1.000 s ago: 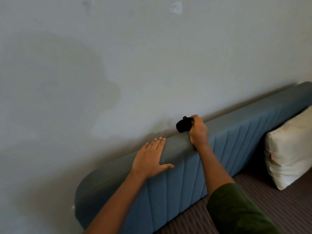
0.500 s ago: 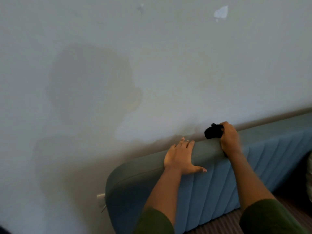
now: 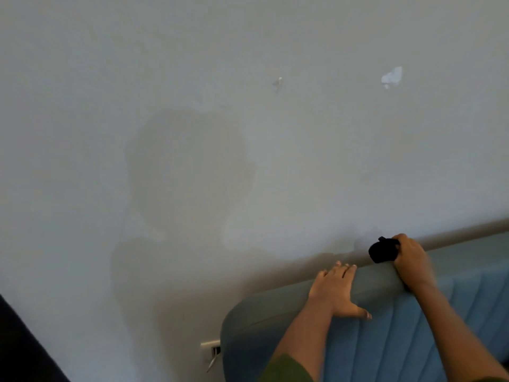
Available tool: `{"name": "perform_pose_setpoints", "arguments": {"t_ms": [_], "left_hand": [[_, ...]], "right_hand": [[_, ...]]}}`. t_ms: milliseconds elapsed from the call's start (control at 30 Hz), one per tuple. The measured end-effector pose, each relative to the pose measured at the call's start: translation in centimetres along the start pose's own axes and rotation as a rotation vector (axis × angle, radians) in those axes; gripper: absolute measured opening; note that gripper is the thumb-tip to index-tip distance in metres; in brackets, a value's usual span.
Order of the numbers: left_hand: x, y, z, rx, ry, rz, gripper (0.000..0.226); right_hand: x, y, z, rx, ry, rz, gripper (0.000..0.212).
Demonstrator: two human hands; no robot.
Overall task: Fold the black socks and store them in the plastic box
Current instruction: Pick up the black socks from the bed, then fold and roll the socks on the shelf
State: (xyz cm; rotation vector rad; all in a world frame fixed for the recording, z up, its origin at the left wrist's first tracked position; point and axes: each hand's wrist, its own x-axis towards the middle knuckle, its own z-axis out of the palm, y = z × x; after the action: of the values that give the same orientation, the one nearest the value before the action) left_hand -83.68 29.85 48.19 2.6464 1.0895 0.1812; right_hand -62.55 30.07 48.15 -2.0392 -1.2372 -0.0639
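A small rolled bundle of black socks (image 3: 382,252) sits in my right hand (image 3: 413,261), which is closed around it on top of the blue padded headboard (image 3: 385,340). To its left, my left hand (image 3: 337,292) lies flat on the headboard's top edge, fingers spread and holding nothing. The plastic box is not in view.
A pale grey wall (image 3: 248,133) with stains and a chipped patch fills most of the view. A white wall socket (image 3: 210,350) sits just left of the headboard's end. A dark edge (image 3: 22,351) cuts the bottom left corner.
The view has swung left and upward, so the headboard and both hands now sit lower right and the pillow is out of frame. Both hands stay on the headboard, the right one still gripping the socks.
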Motion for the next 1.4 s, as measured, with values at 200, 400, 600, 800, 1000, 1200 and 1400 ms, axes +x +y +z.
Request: {"name": "perform_pose_setpoints", "arguments": {"t_ms": [200,400,600,800,1000,1200,1400], "left_hand": [[-1.7,-1.0,-1.7,-0.282,0.154,0.007,0.076],[-7.7,-7.3,-5.6,-0.547,0.562,-0.201,0.034],[-21.6,-15.9,-12.4,-0.426,0.907,-0.313,0.045],[-39.0,-20.4,-20.3,-0.285,1.116,-0.563,0.040],[-54.8,-20.8,-26.3,-0.243,1.278,-0.838,0.028],[-66.8,-21.7,-30.1,-0.309,1.384,-1.063,0.021],[-74.5,-24.0,-30.9,-0.525,1.594,-1.056,0.044]], "right_hand": [[-2.1,-9.5,1.1,0.168,0.002,-0.064,0.019],[-7.6,-25.0,3.2,0.560,0.086,-0.283,0.029],[-13.8,-40.2,5.4,0.835,-0.149,-0.553,0.019],[-26.4,-56.4,5.1,1.126,-0.341,-0.774,0.018],[-39.4,-68.4,2.4,1.372,-0.541,-0.956,0.016],[-49.4,-76.3,0.2,1.448,-0.887,-0.995,0.020],[-55.4,-80.1,0.8,1.407,-1.127,-1.213,0.035]]}}
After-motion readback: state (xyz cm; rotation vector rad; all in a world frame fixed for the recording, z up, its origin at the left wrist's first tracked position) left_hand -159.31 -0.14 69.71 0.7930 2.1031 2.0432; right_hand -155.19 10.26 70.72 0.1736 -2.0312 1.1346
